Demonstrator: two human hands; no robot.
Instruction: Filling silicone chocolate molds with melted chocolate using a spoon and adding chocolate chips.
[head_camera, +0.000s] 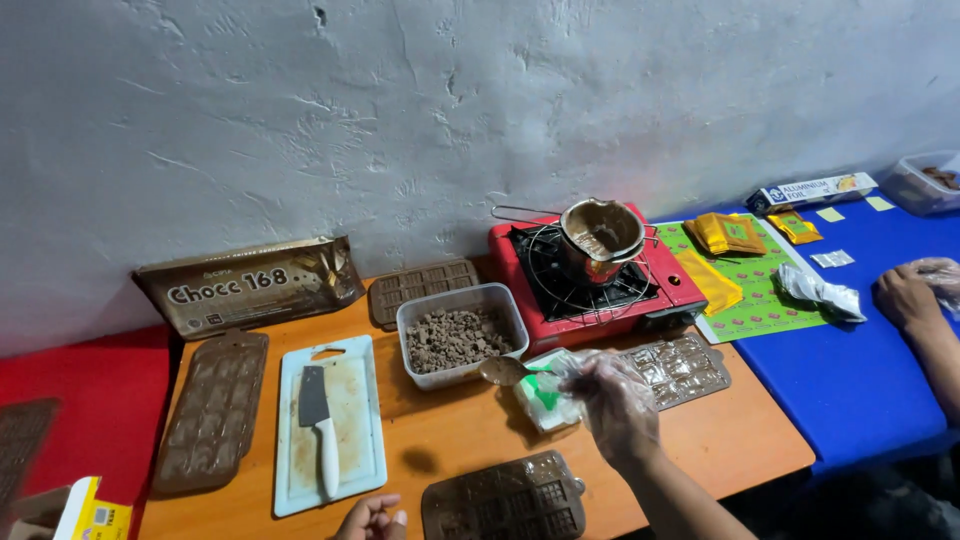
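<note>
My right hand (615, 400), in a clear plastic glove, holds a spoon (505, 371) loaded with brown chocolate just in front of a clear tub (412, 322) of chocolate chunks. A white and green packet (540, 398) lies under that hand. My left hand (372, 518) shows only partly at the bottom edge, fingers curled, beside a brown chocolate-bar mould (505, 500). Behind the tub, a small pot (600, 235) smeared with melted chocolate sits on a red portable stove (668, 283).
A white cutting board (350, 440) carries a cleaver (318, 425). More brown moulds lie at left (210, 410), behind the tub (420, 285) and by the stove (685, 365). A large chocolate pack (250, 285) leans on the wall. Another person's hand (905, 292) rests on the blue table.
</note>
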